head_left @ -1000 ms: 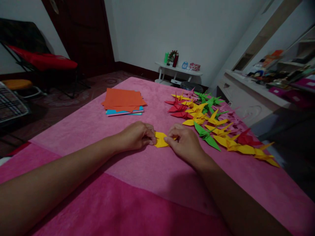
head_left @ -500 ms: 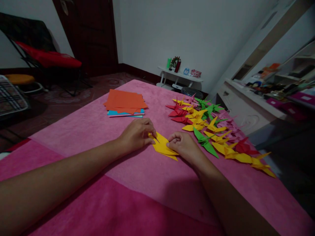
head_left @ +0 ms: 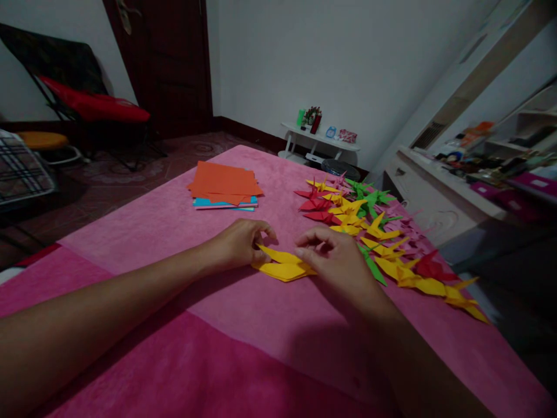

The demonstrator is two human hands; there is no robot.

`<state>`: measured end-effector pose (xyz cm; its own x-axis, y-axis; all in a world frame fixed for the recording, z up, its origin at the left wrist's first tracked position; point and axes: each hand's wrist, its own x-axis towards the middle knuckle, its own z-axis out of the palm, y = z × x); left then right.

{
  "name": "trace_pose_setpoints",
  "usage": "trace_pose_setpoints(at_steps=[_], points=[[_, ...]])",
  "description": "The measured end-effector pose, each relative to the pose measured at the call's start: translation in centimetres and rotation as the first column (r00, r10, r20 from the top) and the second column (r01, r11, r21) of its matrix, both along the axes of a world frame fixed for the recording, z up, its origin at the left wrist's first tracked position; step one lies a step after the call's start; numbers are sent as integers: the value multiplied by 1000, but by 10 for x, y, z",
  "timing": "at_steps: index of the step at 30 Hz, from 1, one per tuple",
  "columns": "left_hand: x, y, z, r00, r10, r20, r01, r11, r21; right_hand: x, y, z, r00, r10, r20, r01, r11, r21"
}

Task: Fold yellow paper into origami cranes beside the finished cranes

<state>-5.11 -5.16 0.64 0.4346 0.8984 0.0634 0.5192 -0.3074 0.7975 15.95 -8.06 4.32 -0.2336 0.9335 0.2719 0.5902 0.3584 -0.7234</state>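
A partly folded piece of yellow origami paper lies on the pink cloth between my hands, its layers parted into two long flaps. My left hand pinches the pointed left end between thumb and curled fingers. Over the right end, my right hand is curled, thumb and fingertips at the upper flap; its palm side hides part of the paper. Just beyond that hand lie folded paper cranes: yellow cranes, red cranes and a green crane partly behind the wrist.
A stack of orange sheets over blue and pale ones lies at the back left of the pink-covered table. Pink cranes line the right edge. Beyond stand a white shelf, a dresser and a red-draped chair.
The yellow paper has turned and its flaps have opened apart. My right hand has shifted up over its right end. My left hand has moved slightly left and down.
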Motion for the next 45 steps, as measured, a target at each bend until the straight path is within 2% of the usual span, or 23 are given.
trace_pose_setpoints(at_steps=[2,3,6,7,9,11,12,14,19,22,25,32,37,45], points=[[-1,-5,5,995,-40,-96,35,998,-51,-1,-7,4,973,87,212,-94,995,19],[-1,-7,6,989,-43,-143,40,999,-20,-2,-9,4,948,111,300,-121,993,15],[0,-19,12,961,15,-276,53,970,237,-2,-10,-2,884,136,447,-137,990,-29],[2,-23,14,947,63,-314,51,937,344,-2,-10,-4,875,139,464,-134,990,-44],[5,-34,17,912,63,-405,170,841,514,-2,-8,-7,861,144,487,-129,990,-65],[8,-42,18,867,13,-499,308,773,555,-2,-7,-7,847,151,510,-135,988,-69],[10,-46,17,850,-18,-527,352,764,541,-2,-7,-8,838,160,521,-144,987,-72],[12,-49,12,837,-73,-543,377,796,474,-1,-7,-8,827,172,536,-157,985,-74],[15,-44,4,892,-128,-434,288,901,325,4,-9,-12,840,145,523,-129,989,-66],[16,-40,8,926,-144,-349,233,945,230,6,-9,-10,841,195,505,-146,980,-136],[17,-37,14,935,-134,-330,192,970,151,6,-6,-6,842,224,490,-169,973,-155],[16,-30,16,943,-139,-302,146,989,2,6,-3,2,853,282,439,-219,957,-189],[16,-25,15,941,-175,-290,159,984,-78,3,-5,4,824,295,485,-242,955,-170],[20,-26,20,935,-178,-306,184,983,-10,2,-2,0,798,300,523,-254,954,-160]])
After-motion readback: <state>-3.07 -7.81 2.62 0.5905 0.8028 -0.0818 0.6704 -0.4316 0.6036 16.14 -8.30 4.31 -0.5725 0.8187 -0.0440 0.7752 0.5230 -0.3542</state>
